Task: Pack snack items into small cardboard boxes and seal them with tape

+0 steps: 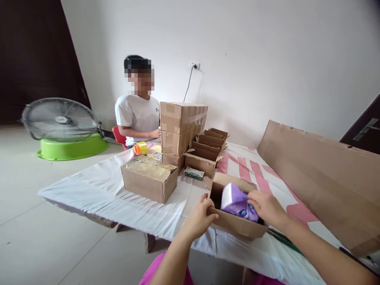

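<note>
Gripping open carton (pixel 237 225) by left side with half-curled left hand (pixel 203 213), at near edge of tabletop (pixel 97 194); pinching purple packet (pixel 239 201), partly inside, with nearly closed right hand (pixel 267 206).

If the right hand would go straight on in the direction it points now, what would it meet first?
The purple pack, which the right hand touches. Beyond it, probably the inside of the near box, though depth is hard to judge.

Packet (pixel 234 201) in carton (pixel 236 224), stacked boxes (pixel 175 128) behind; fan (pixel 61 119) far left
</note>
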A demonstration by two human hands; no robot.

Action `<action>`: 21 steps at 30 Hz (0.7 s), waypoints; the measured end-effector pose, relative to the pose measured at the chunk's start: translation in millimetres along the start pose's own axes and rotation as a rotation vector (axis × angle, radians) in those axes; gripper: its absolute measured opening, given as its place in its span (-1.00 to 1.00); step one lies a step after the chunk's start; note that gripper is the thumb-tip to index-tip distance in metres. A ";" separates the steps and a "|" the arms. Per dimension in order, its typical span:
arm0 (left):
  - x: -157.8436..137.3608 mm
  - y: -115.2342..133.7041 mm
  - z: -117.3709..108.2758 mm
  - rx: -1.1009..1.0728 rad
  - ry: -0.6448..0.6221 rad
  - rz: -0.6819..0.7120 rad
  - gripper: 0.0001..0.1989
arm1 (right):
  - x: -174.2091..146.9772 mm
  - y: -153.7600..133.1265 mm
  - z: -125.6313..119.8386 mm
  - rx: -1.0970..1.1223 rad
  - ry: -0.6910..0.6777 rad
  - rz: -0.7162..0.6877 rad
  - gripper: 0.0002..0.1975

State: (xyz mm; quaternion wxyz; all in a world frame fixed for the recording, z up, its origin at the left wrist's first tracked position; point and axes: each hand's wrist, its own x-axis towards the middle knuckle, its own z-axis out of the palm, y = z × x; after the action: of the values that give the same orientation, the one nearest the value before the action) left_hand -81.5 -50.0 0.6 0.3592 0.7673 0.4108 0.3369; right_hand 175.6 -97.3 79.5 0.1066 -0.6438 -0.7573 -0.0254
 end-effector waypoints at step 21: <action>-7.7 10.7 84.4 0.272 -0.131 -0.150 -0.52 | -107.9 23.1 149.5 0.404 0.457 0.306 -0.60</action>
State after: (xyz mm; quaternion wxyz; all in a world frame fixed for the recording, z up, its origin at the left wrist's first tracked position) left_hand -12.2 -84.3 -35.7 0.3020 0.7964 0.4843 0.1999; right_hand 195.0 -171.7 -89.5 0.4016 -0.6935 -0.5981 -0.0022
